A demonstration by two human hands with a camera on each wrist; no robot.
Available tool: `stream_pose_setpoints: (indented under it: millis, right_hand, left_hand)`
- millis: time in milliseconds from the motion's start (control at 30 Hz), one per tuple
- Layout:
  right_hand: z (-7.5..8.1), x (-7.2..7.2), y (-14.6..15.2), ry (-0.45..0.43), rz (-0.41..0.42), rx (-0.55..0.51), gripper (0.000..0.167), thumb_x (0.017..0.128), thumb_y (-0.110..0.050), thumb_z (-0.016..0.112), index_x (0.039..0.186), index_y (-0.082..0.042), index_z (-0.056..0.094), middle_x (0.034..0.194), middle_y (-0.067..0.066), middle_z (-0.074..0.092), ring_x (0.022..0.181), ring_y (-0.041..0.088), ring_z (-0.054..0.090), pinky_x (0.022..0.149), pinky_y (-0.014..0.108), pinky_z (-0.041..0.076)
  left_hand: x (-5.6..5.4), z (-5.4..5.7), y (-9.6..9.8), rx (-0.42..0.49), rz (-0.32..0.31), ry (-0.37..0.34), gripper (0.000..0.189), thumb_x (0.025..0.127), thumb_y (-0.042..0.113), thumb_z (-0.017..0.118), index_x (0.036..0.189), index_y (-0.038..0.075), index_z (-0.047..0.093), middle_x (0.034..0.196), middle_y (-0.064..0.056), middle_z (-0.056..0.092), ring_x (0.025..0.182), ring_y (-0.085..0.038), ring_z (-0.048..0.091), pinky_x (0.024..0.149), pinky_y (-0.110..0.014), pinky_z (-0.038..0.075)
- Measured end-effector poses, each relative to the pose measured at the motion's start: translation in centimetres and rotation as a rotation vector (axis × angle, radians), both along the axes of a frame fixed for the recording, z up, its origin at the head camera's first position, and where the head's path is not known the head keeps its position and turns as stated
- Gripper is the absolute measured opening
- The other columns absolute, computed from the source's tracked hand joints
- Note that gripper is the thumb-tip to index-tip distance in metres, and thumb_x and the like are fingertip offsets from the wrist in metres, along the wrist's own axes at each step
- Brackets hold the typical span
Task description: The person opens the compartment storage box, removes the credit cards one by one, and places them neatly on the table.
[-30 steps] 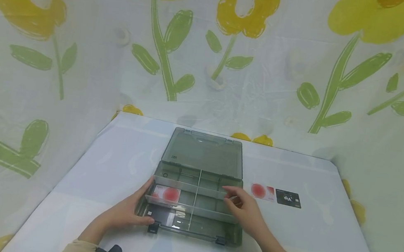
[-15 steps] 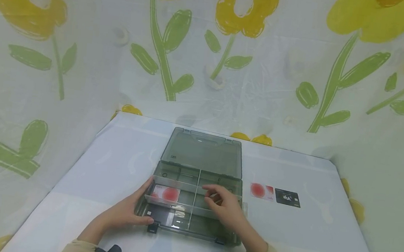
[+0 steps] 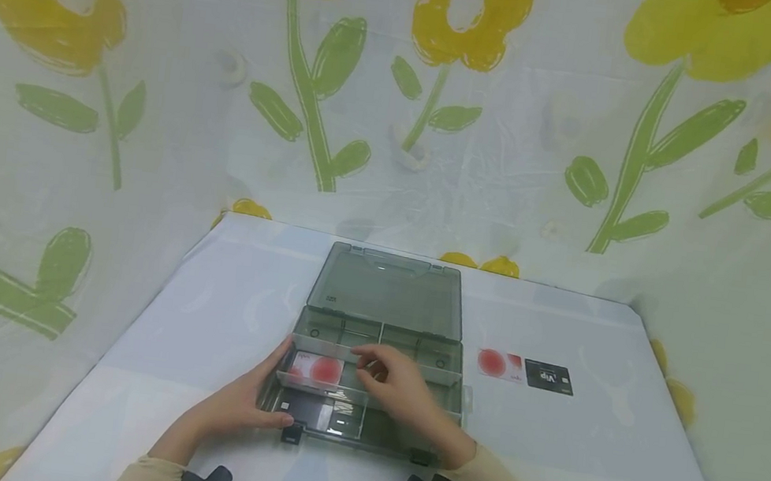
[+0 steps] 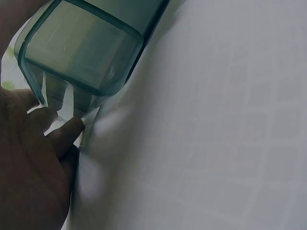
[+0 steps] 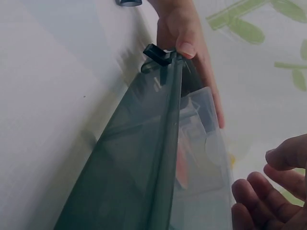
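My left hand (image 3: 249,399) holds the left front corner of a see-through grey-green plastic divided storage box (image 3: 405,446). Its thumb rests at the front rim and its fingers lie along the left wall. My right hand (image 3: 397,385) hovers over the box's middle row, near the centre divider. Its fingers are loosely bent and hold nothing, as the right wrist view also shows. Just left of those fingertips, a white card with red circles (image 3: 317,370) lies in the left middle compartment. A dark card (image 3: 302,408) lies in the left front compartment.
The box's lid (image 3: 387,288) lies folded back behind it. To the right, a white-and-red card (image 3: 500,365) and a black VIP card (image 3: 548,376) lie side by side on the white table (image 3: 618,457). Flower-printed sheeting (image 3: 512,128) surrounds the table.
My right hand has moved left across the box, from its right side to beside the white-and-red card in the middle row. My left hand stays at the corner.
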State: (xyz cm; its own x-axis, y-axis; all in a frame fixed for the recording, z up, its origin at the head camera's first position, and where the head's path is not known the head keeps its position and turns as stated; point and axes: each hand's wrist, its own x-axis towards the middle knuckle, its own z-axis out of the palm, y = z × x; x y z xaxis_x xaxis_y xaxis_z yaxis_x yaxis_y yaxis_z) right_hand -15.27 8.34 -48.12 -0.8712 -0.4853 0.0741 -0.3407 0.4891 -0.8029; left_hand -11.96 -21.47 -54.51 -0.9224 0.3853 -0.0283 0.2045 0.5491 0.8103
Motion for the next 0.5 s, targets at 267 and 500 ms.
stream_pose_setpoints:
  millis: [267, 500]
  right_hand:
    - [0.6, -0.6, -2.2, 0.027, 0.043, 0.065, 0.034, 0.098, -0.015, 0.065, 0.131, -0.01, 0.067, 0.11, 0.002, 0.071, 0.098, 0.013, 0.067, 0.084, 0.029, 0.058]
    - [0.6, -1.1, -3.9, 0.026, 0.081, 0.19, 0.035, 0.099, -0.021, 0.065, 0.132, -0.011, 0.066, 0.116, 0.006, 0.073, 0.098, 0.013, 0.069, 0.082, 0.028, 0.059]
  left_hand:
    - [0.0, -0.1, 0.0, 0.009, -0.003, 0.003, 0.126, 0.076, 0.043, 0.088, 0.166, 0.021, 0.001, 0.168, -0.021, 0.009, 0.15, -0.049, 0.017, 0.116, -0.068, 0.025]
    - [0.1, -0.1, 0.0, 0.007, -0.009, 0.017, 0.127, 0.075, 0.042, 0.089, 0.166, 0.021, 0.001, 0.168, -0.022, 0.009, 0.149, -0.051, 0.018, 0.114, -0.069, 0.027]
